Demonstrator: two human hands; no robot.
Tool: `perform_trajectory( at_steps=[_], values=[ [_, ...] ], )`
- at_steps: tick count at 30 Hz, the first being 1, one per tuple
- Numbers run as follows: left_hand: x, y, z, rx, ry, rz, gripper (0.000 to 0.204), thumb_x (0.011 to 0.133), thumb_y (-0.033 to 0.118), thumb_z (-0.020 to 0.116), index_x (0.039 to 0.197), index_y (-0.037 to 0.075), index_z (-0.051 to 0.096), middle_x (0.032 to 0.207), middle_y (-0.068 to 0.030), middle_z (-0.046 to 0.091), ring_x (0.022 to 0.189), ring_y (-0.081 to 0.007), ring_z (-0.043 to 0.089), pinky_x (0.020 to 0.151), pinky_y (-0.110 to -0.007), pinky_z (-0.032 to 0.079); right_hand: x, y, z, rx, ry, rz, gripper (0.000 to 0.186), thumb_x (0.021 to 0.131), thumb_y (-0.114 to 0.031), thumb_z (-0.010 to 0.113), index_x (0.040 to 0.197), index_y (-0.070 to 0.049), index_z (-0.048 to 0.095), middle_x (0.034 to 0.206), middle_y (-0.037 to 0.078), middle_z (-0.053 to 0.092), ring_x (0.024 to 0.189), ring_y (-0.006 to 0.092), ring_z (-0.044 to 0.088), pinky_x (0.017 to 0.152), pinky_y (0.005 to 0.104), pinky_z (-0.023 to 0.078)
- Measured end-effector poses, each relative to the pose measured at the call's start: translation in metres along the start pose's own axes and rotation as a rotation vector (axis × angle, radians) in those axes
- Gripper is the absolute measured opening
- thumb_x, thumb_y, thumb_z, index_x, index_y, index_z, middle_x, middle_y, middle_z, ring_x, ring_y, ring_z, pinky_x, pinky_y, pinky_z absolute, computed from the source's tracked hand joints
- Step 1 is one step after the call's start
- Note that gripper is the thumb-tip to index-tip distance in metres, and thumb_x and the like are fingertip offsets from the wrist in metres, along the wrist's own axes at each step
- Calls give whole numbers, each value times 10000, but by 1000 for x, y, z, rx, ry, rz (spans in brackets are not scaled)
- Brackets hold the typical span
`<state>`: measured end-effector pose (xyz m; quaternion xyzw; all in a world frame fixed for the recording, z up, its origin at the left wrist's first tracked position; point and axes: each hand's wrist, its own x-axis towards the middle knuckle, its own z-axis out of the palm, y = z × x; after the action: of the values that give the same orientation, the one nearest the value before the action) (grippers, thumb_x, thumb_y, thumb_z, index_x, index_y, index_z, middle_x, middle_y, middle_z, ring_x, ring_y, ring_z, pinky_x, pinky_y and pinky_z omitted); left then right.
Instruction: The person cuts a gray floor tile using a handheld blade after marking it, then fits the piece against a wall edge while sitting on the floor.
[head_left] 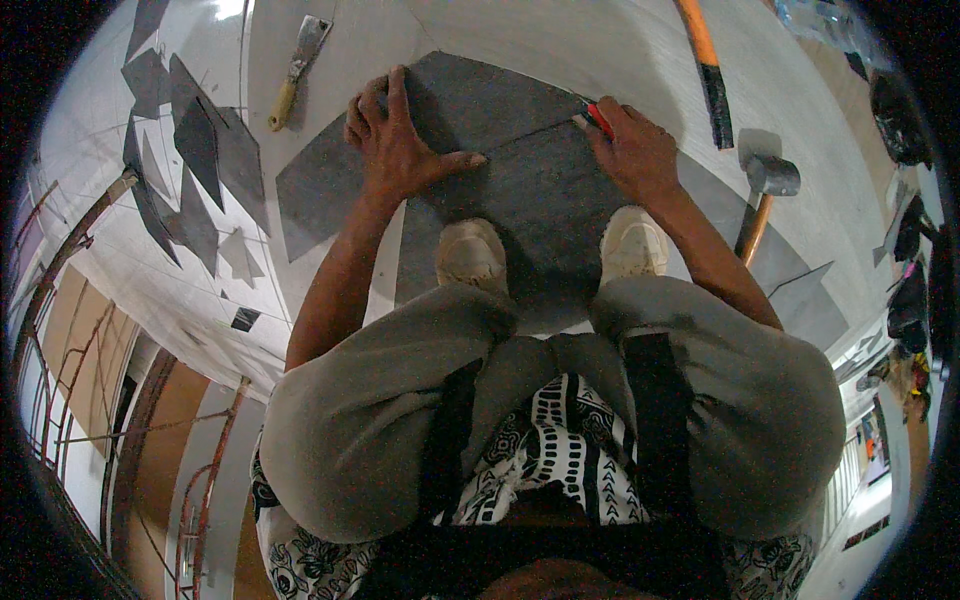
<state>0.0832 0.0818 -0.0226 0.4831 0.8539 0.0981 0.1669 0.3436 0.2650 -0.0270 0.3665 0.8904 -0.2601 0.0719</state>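
My left hand is spread on a dark grey tile or sheet, fingers pointing up and thumb out to the right. My right hand grips a small red-handled tool at the sheet's upper right edge; its tip is too small to make out clearly. A thin straight line or seam runs across the sheet between my hands. More dark sheet lies beneath my two cream shoes, and another grey piece lies beyond my right forearm.
A scraper lies upper left, beside many angular grey offcuts. An orange-and-black handled tool and a mallet lie at the right. Metal scaffolding stands far left; dark bags and clutter line the far right.
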Motion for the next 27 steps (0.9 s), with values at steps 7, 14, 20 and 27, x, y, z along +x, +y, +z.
perform_trajectory(
  at_steps=[7, 14, 20, 27],
  values=[
    [2, -3, 7, 22, -41, -21, 1467, 380, 773, 887, 1559, 120, 307, 1478, -209, 323, 1383, -452, 236, 1106, -632, 203, -2, 3, 0, 33, 66, -41, 324, 956, -418, 654, 1060, -118, 589, 896, 132, 693, 797, 359, 695, 656, 463, 540],
    [-1, 5, 6, -7, -11, -44, 1476, 408, 742, 903, 1581, 137, 244, 1506, -225, 310, 1420, -486, 199, 1129, -650, 180, -4, 10, 6, 98, 79, 16, 391, 961, -480, 634, 1064, -106, 587, 856, 158, 676, 797, 386, 685, 696, 495, 529],
    [2, 0, 10, -11, -42, -41, 1480, 424, 728, 910, 1593, 152, 207, 1529, -271, 268, 1429, -497, 192, 1126, -668, 182, 0, 8, 0, 169, 127, 49, 430, 962, -494, 634, 1086, -86, 583, 814, 183, 660, 776, 411, 675, 706, 502, 514],
    [4, 11, 2, -58, -99, -85, 1507, 426, 741, 902, 1596, 120, 184, 1557, -267, 234, 1454, -500, 157, 1135, -670, 178, 6, 20, 2, 152, 99, 25, 430, 948, -506, 651, 1101, -107, 608, 814, 159, 674, 782, 385, 683, 712, 494, 517]
  ],
)
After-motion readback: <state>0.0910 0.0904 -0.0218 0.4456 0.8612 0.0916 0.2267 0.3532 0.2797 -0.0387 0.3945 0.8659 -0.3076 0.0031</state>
